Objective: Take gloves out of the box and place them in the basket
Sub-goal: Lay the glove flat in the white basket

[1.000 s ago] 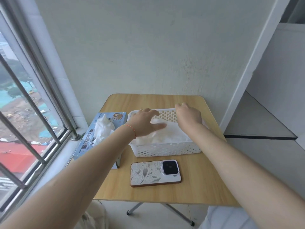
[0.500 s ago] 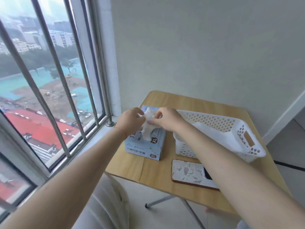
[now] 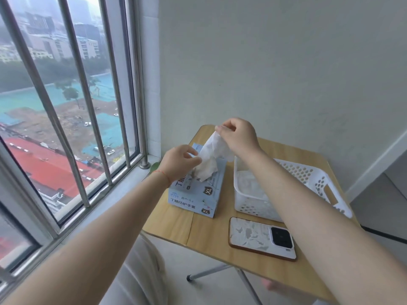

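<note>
At the far left, a barred window (image 3: 66, 117) looks out over red roofs and a teal-covered ground far below. Just beside its sill stands a small wooden table (image 3: 211, 230) on folding metal legs.

The left hand (image 3: 179, 165) hovers over the near end of the glove box (image 3: 198, 192), its fingers (image 3: 193, 160) curled and pinching the lower part of a white glove (image 3: 210, 159) where it comes out of the box top. The box is pale blue, printed with Chinese characters and "XL" marks, and lies flat on the left part of the table.

The glove stretches upward from the box opening, crumpled and translucent, its lower end still inside the box. The right hand (image 3: 239, 136) is raised above the far end of the box, thumb and fingertips pinching the glove's upper tip.

Just to the right of the box sits a white perforated plastic basket (image 3: 317, 181) with a cut-out handle in its right wall. More white gloves (image 3: 248, 186) lie in its bottom; the right forearm crosses over it and hides part of the inside.

In front of the basket, near the table's front edge, a phone (image 3: 262, 237) in a white patterned case lies face down, camera block to the right.
</note>
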`<state>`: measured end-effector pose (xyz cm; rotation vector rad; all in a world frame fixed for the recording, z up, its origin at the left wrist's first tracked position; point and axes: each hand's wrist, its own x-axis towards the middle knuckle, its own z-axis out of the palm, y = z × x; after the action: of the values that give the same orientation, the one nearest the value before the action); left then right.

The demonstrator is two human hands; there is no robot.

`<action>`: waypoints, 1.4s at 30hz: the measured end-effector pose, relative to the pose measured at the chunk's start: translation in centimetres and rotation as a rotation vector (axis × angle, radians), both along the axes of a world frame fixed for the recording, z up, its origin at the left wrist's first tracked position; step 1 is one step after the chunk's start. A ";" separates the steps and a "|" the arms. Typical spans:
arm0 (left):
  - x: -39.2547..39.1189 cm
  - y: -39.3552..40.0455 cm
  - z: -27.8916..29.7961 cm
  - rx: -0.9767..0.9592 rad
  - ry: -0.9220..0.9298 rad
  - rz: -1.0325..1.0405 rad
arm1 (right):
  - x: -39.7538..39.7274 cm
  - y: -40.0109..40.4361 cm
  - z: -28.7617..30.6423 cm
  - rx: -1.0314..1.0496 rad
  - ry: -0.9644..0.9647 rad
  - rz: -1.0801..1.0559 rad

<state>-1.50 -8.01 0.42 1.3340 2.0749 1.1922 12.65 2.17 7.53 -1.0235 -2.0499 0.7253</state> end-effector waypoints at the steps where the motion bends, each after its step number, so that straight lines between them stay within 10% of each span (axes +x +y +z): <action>1: 0.1 0.1 0.1 0.035 -0.037 0.010 | 0.1 0.1 0.2 -0.014 0.030 0.001; 10: 0.7 1.2 1.5 0.132 0.011 0.050 | 1.8 0.7 1.8 -0.087 0.223 -0.083; 16: 1.3 0.0 4.9 0.263 -0.548 0.060 | 4.0 0.9 2.0 -0.498 0.493 -0.143; 20: 2.0 0.1 6.8 0.293 -0.615 0.031 | 5.2 0.5 1.7 -0.778 0.133 0.105; 25: 2.8 0.4 6.1 0.001 -0.313 0.011 | 4.8 0.4 0.3 -0.517 -0.055 0.092; 36: 3.1 -0.1 6.8 -0.135 -0.315 -0.454 | 4.8 -0.5 0.6 -0.523 -0.150 0.344; 42: 2.1 -0.1 5.5 -0.037 -0.499 -0.278 | 5.3 0.1 1.2 -0.534 0.300 0.137</action>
<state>0.56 -8.12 5.89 1.1194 1.5016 1.2057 17.90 2.24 8.72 -0.9839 -1.7108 1.4579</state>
